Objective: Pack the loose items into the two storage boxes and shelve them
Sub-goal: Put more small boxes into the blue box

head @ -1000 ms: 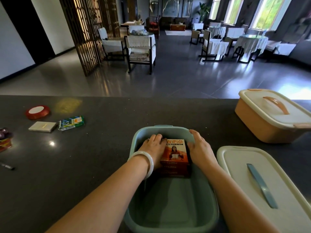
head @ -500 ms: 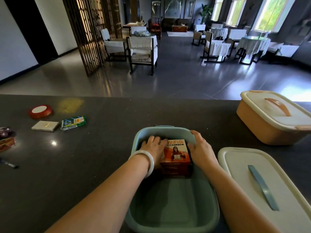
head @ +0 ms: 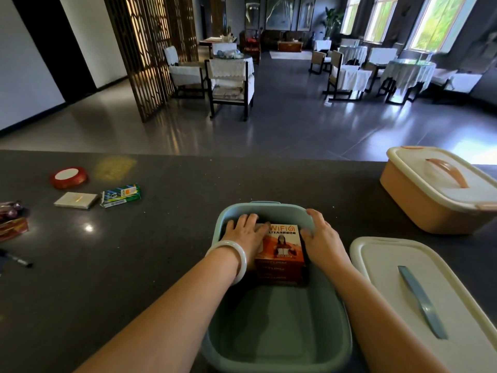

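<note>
Both hands, left (head: 246, 232) and right (head: 321, 236), grasp one orange WiFi box (head: 281, 251) inside one green bin (head: 277, 332); one lidded orange bin (head: 441, 192), one loose lid (head: 419, 294).

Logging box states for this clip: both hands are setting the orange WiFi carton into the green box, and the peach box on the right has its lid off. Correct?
Not quite. The head view shows the peach box lidded. The loose lid beside the green box is the green box's own. Both hands, left and right, are on the carton as stated.
</note>
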Tool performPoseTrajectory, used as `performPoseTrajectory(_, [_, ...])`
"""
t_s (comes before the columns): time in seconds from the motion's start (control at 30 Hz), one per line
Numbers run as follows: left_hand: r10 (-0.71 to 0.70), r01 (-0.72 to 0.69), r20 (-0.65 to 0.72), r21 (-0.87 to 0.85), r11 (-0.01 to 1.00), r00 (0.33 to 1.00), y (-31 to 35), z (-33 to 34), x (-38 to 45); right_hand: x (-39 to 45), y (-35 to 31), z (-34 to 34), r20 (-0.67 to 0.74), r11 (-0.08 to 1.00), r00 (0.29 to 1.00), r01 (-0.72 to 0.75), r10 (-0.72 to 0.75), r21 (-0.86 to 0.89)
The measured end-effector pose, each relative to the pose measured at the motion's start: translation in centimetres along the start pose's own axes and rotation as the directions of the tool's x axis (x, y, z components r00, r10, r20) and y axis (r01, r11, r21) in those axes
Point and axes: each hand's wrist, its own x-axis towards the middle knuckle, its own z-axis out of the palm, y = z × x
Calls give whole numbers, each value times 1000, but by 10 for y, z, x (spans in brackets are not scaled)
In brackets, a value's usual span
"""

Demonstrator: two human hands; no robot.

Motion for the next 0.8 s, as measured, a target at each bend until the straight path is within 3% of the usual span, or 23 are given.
performPoseTrajectory(0.23, [-30, 23, -58, -117, 993, 998, 6, -2, -17, 2, 0, 1, 0, 1000, 1000, 6, -6, -9])
performPoseTrajectory(0.4, [-69, 15, -241, -220, 975, 968, 4, -5, -34, -4, -4, -2, -32, 998, 999, 14, -15, -54])
performPoseTrajectory(0.53, [-228, 77, -388, -368, 927, 893, -10, 4, -53, -15, -15, -3, -123, 960, 961, 227, -249, -165])
performPoseTrajectory(0.6, [-341, 136, -336, -507, 851, 878, -18, 10, -60, -22, -20, -3, -71, 910, 917, 375, -392, -179])
performPoseTrajectory(0.7, [-421, 180, -168, -722, 669, 891, -21, 15, -64, -29, -24, -3, 42, 857, 878, 475, -477, -199])
performPoseTrajectory(0.8, [-440, 164, -143, -792, 588, 887, -20, 18, -61, -22, -36, 19, 349, 883, 880, 412, -322, -224])
